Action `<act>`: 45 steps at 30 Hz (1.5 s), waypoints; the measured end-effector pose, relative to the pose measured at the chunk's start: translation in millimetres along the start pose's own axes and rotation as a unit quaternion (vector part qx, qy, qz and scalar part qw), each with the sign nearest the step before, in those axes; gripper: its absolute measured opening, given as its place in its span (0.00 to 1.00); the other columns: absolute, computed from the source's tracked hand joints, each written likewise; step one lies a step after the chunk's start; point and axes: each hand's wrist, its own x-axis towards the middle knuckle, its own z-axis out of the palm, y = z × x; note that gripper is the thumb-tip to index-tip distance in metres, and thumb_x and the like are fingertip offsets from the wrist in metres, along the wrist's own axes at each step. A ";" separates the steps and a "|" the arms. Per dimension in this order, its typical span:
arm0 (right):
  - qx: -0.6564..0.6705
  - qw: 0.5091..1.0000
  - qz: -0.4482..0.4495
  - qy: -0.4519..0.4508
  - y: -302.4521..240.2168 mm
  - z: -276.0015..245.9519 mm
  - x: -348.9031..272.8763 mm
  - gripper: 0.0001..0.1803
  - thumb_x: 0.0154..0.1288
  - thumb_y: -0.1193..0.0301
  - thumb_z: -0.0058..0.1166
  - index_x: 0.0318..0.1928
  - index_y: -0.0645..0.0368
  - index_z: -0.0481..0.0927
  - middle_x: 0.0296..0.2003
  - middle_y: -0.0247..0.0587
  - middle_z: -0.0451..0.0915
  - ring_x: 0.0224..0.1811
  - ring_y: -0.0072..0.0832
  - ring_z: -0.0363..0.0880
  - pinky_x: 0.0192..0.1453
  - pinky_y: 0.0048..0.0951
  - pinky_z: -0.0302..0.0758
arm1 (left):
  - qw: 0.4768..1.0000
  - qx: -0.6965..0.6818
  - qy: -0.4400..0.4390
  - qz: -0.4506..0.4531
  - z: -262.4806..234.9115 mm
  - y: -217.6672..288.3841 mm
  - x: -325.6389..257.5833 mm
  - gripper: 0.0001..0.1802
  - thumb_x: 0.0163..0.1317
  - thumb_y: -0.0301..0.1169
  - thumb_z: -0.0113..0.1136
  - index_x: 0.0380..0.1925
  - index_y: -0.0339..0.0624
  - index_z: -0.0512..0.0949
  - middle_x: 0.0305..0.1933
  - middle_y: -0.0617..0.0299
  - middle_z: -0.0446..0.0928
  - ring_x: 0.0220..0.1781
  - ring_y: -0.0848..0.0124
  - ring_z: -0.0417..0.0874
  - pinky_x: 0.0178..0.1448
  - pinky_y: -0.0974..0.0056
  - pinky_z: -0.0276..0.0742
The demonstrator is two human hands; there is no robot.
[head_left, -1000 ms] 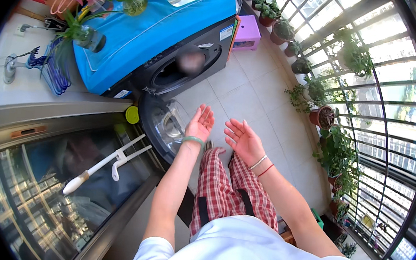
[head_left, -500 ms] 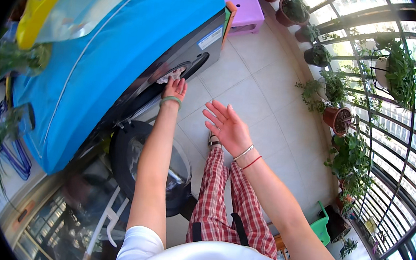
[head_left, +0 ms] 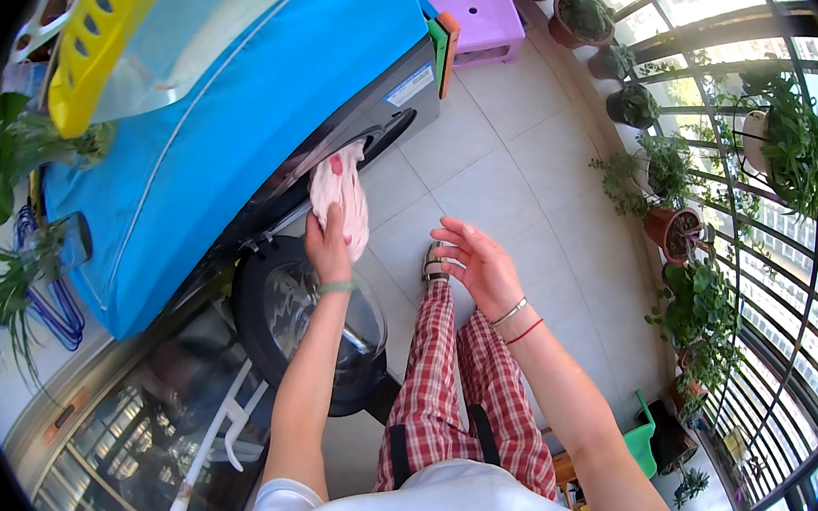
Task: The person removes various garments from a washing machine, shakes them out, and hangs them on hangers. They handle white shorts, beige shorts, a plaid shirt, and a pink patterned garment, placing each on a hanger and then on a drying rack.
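Note:
My left hand [head_left: 331, 245] grips a pale pink cloth with red patches [head_left: 344, 195]. The cloth stretches out of the round opening of a dark front-loading washing machine [head_left: 405, 107]; its far end is hidden inside. Below my left wrist the machine's round door [head_left: 259, 330], dark-rimmed with a clear bowl, hangs open. My right hand [head_left: 482, 267] floats over the floor to the right of the cloth, fingers apart and slightly curled, holding nothing.
A blue cover [head_left: 217, 99] drapes the machine, with a yellow-rimmed clear container [head_left: 89, 47] on top. A purple stool [head_left: 476, 16] stands beyond the machine. Potted plants [head_left: 672, 232] line the barred window on the right. A white pole [head_left: 209, 443] leans at lower left.
My left hand has drawn back toward me, and much more of the pink cloth now shows outside the opening. My right hand has shifted slightly right, its fingers more curled.

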 end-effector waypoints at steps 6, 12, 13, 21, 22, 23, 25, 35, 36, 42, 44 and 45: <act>-0.193 0.973 -0.113 -0.064 -23.3 47.8 -62.0 0.17 0.71 0.64 0.51 0.55 0.59 0.78 0.47 0.37 0.82 0.45 0.20 0.78 0.50 0.23 0.74 | 0.977 0.046 -0.202 0.050 -47.0 140.2 -133.4 0.13 0.65 0.29 0.60 0.46 0.32 0.76 0.41 0.66 0.79 0.41 0.81 0.74 0.46 0.71 0.72; -0.296 0.900 -0.195 -0.253 -36.6 99.2 -153.8 0.16 0.71 0.65 0.52 0.54 0.60 0.78 0.48 0.37 0.81 0.49 0.22 0.78 0.54 0.26 0.74 | 0.843 0.342 -0.390 0.143 -91.4 264.0 -220.9 0.14 0.67 0.37 0.55 0.32 0.36 0.80 0.21 0.51 0.73 0.26 0.66 0.80 0.32 0.64 0.73; -0.301 0.889 -0.178 -0.295 -35.4 107.5 -173.6 0.16 0.72 0.66 0.51 0.54 0.60 0.78 0.48 0.36 0.81 0.49 0.23 0.78 0.54 0.27 0.74 | 0.819 0.359 -0.413 0.175 -94.3 277.4 -240.1 0.13 0.66 0.37 0.54 0.33 0.37 0.80 0.21 0.49 0.73 0.26 0.62 0.81 0.31 0.63 0.74; -0.530 0.698 -0.200 -0.438 -39.8 122.2 -323.3 0.14 0.66 0.62 0.59 0.44 0.60 0.82 0.34 0.40 0.82 0.36 0.30 0.78 0.44 0.29 0.73 | 0.791 0.343 -0.397 0.314 -132.5 369.3 -354.8 0.09 0.53 0.28 0.66 0.36 0.45 0.84 0.26 0.59 0.79 0.26 0.62 0.79 0.31 0.63 0.74; -0.541 0.699 -0.244 -0.399 -38.8 123.2 -338.2 0.11 0.61 0.65 0.63 0.39 0.59 0.81 0.32 0.37 0.81 0.38 0.32 0.77 0.44 0.31 0.73 | 0.782 0.386 -0.371 0.320 -137.4 372.7 -363.3 0.08 0.52 0.30 0.68 0.34 0.45 0.84 0.25 0.61 0.79 0.26 0.64 0.78 0.32 0.63 0.74; -0.556 0.682 -0.298 -0.369 -39.2 125.7 -349.6 0.10 0.60 0.66 0.64 0.37 0.58 0.80 0.33 0.36 0.81 0.40 0.32 0.77 0.45 0.31 0.73 | 0.764 0.404 -0.358 0.352 -142.7 375.2 -368.5 0.09 0.51 0.30 0.69 0.33 0.45 0.84 0.25 0.62 0.78 0.27 0.64 0.78 0.32 0.64 0.74; -0.557 0.622 -0.440 -0.332 -39.9 132.4 -373.1 0.09 0.58 0.69 0.66 0.33 0.56 0.78 0.33 0.33 0.81 0.43 0.31 0.77 0.46 0.31 0.72 | 0.727 0.455 -0.332 0.394 -153.4 375.0 -378.3 0.09 0.50 0.31 0.70 0.32 0.45 0.84 0.25 0.63 0.78 0.27 0.65 0.79 0.32 0.64 0.74; -0.657 0.504 -0.396 -0.396 -42.0 120.1 -463.4 0.12 0.56 0.64 0.68 0.32 0.53 0.78 0.28 0.29 0.79 0.36 0.30 0.78 0.56 0.37 0.66 | 0.654 0.279 -0.310 0.631 -213.7 408.3 -400.1 0.13 0.43 0.41 0.75 0.27 0.48 0.84 0.17 0.69 0.69 0.19 0.71 0.69 0.23 0.67 0.60; -0.697 0.460 -0.387 -0.390 -43.5 118.1 -462.3 0.12 0.56 0.61 0.67 0.33 0.52 0.79 0.28 0.30 0.80 0.37 0.30 0.78 0.56 0.38 0.65 | 0.650 0.245 -0.336 0.636 -224.5 418.4 -408.3 0.14 0.43 0.42 0.75 0.26 0.47 0.84 0.17 0.68 0.68 0.19 0.72 0.68 0.23 0.67 0.59; -0.859 0.158 -0.442 -0.203 -63.5 101.8 -441.6 0.16 0.56 0.57 0.64 0.42 0.49 0.80 0.36 0.27 0.81 0.45 0.22 0.76 0.54 0.35 0.64 | 0.547 0.450 -0.268 0.654 -254.7 431.7 -423.1 0.10 0.49 0.40 0.71 0.22 0.50 0.80 0.21 0.66 0.75 0.21 0.66 0.73 0.29 0.64 0.66; -0.811 0.155 -0.556 -0.098 -70.8 104.6 -444.5 0.10 0.60 0.61 0.61 0.38 0.50 0.80 0.35 0.27 0.82 0.44 0.23 0.76 0.49 0.30 0.64 | 0.552 0.498 -0.249 0.621 -254.0 417.3 -407.8 0.08 0.54 0.36 0.67 0.26 0.46 0.79 0.25 0.62 0.78 0.27 0.64 0.78 0.34 0.63 0.70; -0.810 0.144 -0.557 -0.111 -75.8 109.6 -451.5 0.09 0.60 0.62 0.60 0.38 0.50 0.80 0.35 0.27 0.82 0.42 0.23 0.76 0.49 0.29 0.64 | 0.568 0.524 -0.222 0.594 -255.3 412.7 -399.5 0.07 0.55 0.34 0.66 0.28 0.45 0.80 0.26 0.61 0.79 0.29 0.64 0.80 0.36 0.62 0.71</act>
